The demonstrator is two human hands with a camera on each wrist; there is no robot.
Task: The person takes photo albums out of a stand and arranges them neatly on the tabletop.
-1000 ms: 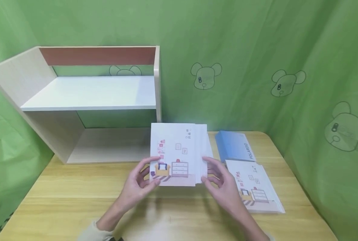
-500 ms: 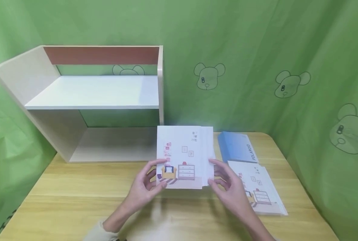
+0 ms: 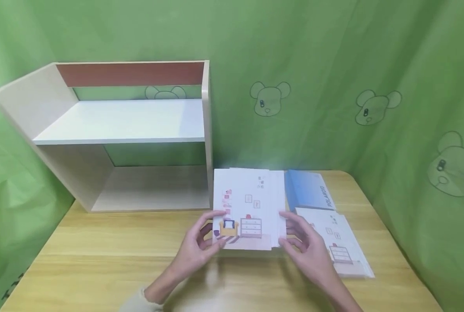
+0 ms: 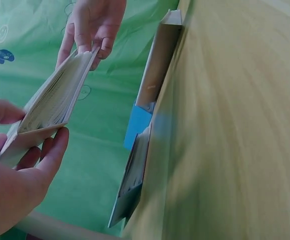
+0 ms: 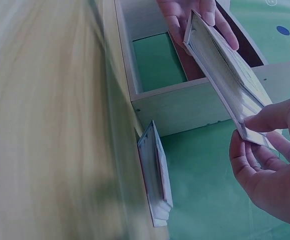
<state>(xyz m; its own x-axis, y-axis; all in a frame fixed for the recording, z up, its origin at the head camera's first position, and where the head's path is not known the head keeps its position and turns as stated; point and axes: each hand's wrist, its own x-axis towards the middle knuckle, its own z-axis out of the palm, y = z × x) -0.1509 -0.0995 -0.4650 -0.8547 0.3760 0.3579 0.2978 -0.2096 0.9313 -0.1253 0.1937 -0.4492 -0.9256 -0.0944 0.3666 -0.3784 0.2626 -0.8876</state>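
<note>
Both hands hold a photo album [image 3: 241, 190] above the table, its white cover showing a drawn armchair and chest of drawers. My left hand [image 3: 197, 242] grips its left edge, thumb at the lower cover and fingers curling behind. On the opposite edge my right hand [image 3: 309, 246] pinches likewise. In the right wrist view the held album [image 5: 225, 65] shows its page edges between hard covers. A second white album [image 3: 351, 247] lies on the table at right. Beyond it is a blue album [image 3: 308, 190] marked POLAROID. Another album [image 5: 156, 180] lies on the table near the shelf, mostly hidden in the head view.
A two-tier wooden shelf [image 3: 206, 130] stands at the back left of the table [image 3: 111, 260], its right side panel just behind the held album. A green curtain [image 3: 314, 52] with printed bear heads hangs behind and around the table.
The held album has shifted right and slightly down in the head view, both hands moving with it. The grip stays the same. The head view has also shifted slightly.
</note>
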